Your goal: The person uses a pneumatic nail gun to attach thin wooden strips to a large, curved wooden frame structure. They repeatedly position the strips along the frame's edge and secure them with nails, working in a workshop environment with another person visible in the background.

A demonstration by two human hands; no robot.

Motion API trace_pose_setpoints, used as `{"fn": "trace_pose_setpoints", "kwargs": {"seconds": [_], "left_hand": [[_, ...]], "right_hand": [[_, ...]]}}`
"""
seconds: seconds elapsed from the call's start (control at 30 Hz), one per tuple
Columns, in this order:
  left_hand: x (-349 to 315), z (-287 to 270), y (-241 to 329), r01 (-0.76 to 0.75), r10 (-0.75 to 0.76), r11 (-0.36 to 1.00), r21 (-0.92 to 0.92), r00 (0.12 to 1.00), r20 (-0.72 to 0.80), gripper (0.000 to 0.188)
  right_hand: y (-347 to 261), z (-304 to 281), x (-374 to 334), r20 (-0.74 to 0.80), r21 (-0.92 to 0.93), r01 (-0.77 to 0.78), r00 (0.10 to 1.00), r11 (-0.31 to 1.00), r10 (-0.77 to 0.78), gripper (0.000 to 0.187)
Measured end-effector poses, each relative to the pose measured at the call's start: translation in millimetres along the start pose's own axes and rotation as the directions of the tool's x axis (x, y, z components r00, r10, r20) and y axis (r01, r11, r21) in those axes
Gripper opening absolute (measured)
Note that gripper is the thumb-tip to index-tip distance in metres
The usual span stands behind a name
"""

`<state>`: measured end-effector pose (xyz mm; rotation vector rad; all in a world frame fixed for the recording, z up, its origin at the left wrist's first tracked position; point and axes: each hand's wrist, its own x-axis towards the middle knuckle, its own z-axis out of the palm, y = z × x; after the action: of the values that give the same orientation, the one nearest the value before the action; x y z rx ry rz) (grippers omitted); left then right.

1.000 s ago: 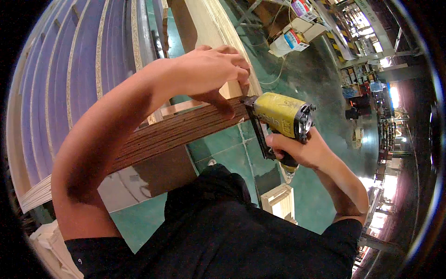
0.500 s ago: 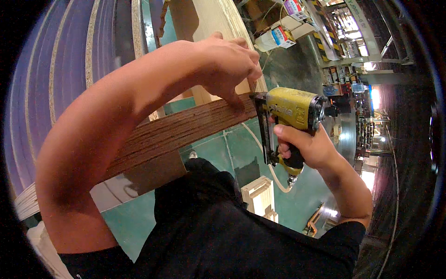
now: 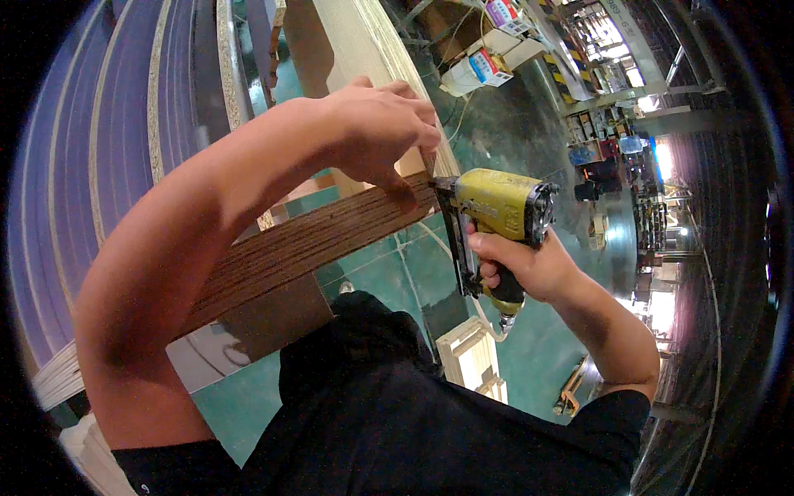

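Nailer (image 3: 500, 197) I hold in closed right hand (image 3: 528, 260), nose at right end of the board (image 3: 302, 240); left hand (image 3: 382, 124), half curled, clasps that end, probably for steadiness.

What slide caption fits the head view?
Left hand on brown wood-grain board; right hand holding yellow pneumatic nailer at the board's end.

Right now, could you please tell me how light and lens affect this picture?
In the head view, the fisheye bends the purple panels near the picture's left edge; in that view, glare bleaches the bright openings at right, while the yellow nail gun in the right hand looks fairly sharp.
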<state>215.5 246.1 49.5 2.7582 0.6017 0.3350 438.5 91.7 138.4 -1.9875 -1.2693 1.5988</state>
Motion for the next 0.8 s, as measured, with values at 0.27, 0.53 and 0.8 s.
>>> {"fn": "trace_pose_setpoints", "kwargs": {"seconds": [0.27, 0.53, 0.8], "left_hand": [[0.2, -1.0, 10.7, 0.054, -0.056, 0.995, 0.081, 0.998, 0.015, 0.064], [-32.3, 10.0, 59.5, -0.04, 0.069, 0.971, 0.235, 0.99, -0.119, 0.036], [-171.6, 141.0, 232.9, 0.053, -0.137, 0.929, -0.365, 0.969, -0.207, 0.036]], "right_hand": [[29.3, -4.5, -9.7, -0.001, -0.028, 0.102, 0.995, 0.994, -0.102, 0.029], [194.5, 1.3, -7.8, -0.053, -0.225, 0.231, 0.967, 0.947, -0.248, 0.044], [387.4, 102.2, 29.4, 0.103, 0.268, 0.069, 0.99, 0.961, -0.1, 0.037]]}}
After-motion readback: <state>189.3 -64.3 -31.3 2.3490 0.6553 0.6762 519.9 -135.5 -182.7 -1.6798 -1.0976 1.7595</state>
